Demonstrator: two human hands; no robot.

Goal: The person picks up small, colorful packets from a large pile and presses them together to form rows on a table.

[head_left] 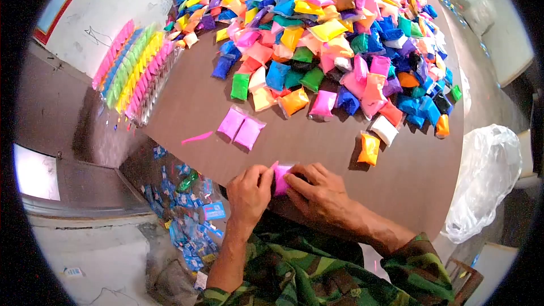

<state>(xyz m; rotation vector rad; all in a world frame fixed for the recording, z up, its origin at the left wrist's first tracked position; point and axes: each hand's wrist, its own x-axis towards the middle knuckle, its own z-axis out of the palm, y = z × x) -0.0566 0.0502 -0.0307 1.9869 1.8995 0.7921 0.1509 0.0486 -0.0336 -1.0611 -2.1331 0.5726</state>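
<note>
At the table's near edge, a small clear packet filled with pink stuff [281, 180] is between my hands. My left hand [248, 192] is closed, pinching the packet's left edge, where a bit of pink shows at the top. From the other side, the bent fingers of my right hand [318, 188] grip its right edge; some fingertips are hidden. Just beyond lie two pink packets [240, 128] side by side, with a thin pink strip [196, 138] to their left. An orange packet [368, 149] rests farther right.
A large heap of coloured packets [317, 39] covers the far part of the brown table [317, 139]. Strings of coloured packets [133, 71] hang at the left edge. Blue wrappers [184, 215] lie below on the left. A clear plastic bag [484, 178] is at the right.
</note>
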